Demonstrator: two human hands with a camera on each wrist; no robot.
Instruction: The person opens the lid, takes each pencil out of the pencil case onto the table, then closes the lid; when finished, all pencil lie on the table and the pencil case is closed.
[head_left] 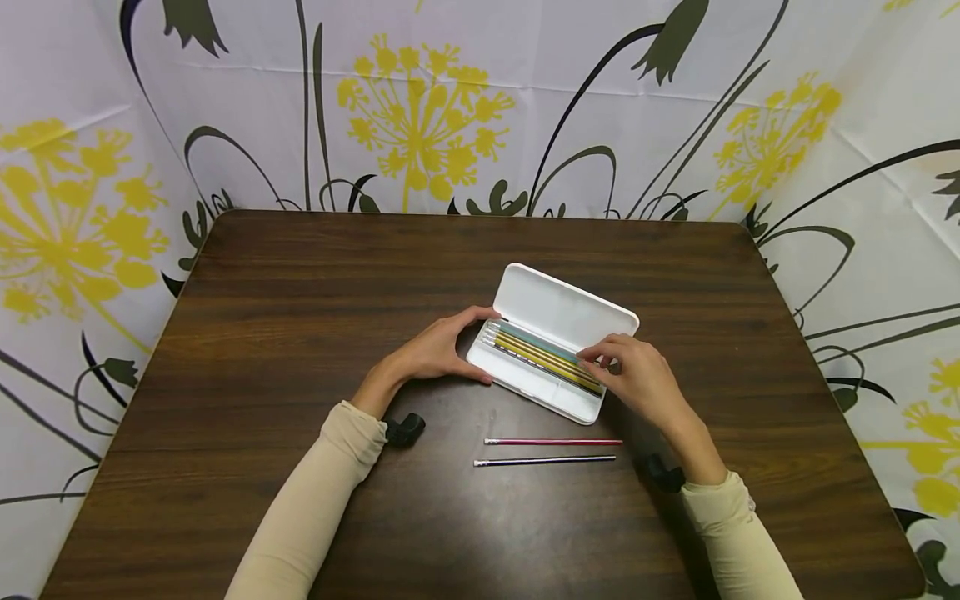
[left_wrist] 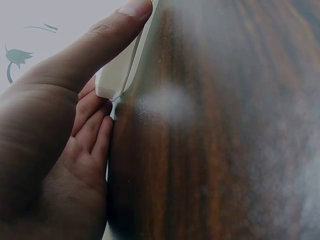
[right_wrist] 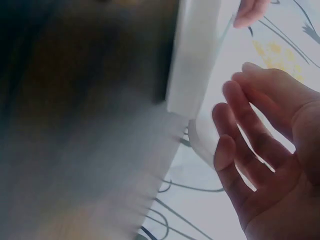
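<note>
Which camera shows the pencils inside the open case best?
The head view: the pencils lie side by side in the white pencil case, lid up. The left wrist view shows only a case edge under the left hand; the right wrist view shows the case's blurred outside, no pencils.

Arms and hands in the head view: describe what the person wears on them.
Both arms are covered by long, close-fitting cream sleeves ending at the wrists. Each wrist carries a small black mount, on the left and on the right. The left hand and right hand are bare: no gloves, and no rings visible on the fingers.
</note>
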